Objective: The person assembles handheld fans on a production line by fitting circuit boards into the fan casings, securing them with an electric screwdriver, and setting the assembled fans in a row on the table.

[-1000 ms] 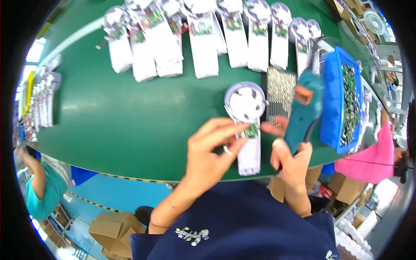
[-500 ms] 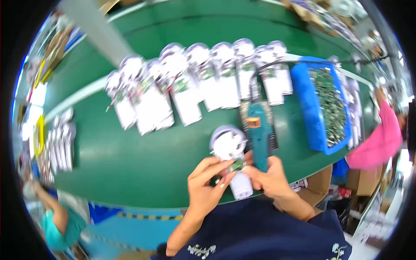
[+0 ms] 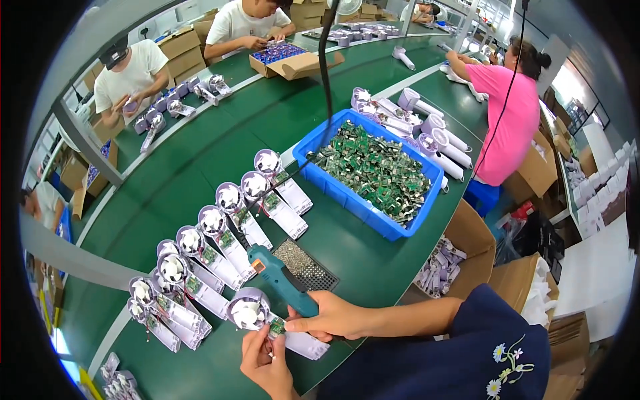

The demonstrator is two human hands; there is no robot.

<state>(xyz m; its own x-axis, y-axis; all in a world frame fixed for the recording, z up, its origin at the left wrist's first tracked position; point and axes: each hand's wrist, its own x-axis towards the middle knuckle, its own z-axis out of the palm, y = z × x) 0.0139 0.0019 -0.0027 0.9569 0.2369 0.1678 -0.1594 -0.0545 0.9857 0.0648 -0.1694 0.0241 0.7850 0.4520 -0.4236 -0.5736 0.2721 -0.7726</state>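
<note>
Fan half lay on the green worktop near its front edge; left hand pinched its small circuit board, right hand gripped a teal screwdriver beside the blue bin

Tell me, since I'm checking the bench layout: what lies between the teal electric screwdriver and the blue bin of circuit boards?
In the head view, a small dark perforated tray lies on the green table between the teal screwdriver and the blue bin.

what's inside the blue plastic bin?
The blue plastic bin holds a loose heap of small green circuit boards, piled nearly to the rim. A black cable hangs across it. The bin's floor and lower layers are covered.
</note>
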